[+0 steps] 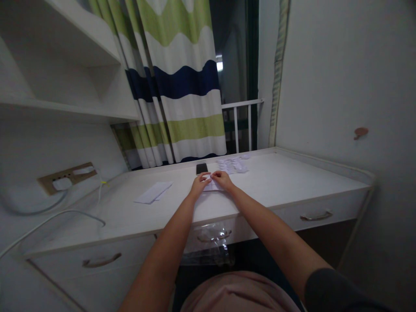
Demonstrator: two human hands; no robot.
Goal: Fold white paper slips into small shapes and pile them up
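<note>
A white paper (212,186) is held over the middle of a white counter (292,182), pinched between the fingers (217,173) of the left hand (200,183) and those of the right hand (224,178). The grip is taken at the far, seemingly narrower end, where the fingertips of both hands are brought almost together; the broad near edge is left uncovered, turned toward the counter's front. From the fingers, then, the visible part of the paper is found on the near side, its long edge apparently laid crosswise, left to right. Neither hand can be called nearer: the paper is flanked by both, one at each side. Any folds under the fingertips are too small to be made out. Just beyond the left hand, a black phone (201,168) is seen lying flat; past the right hand, small folded pieces (232,164) are gathered toward the counter's far edge. Well apart to the left, loose sheets (153,193) are laid at a slant
</note>
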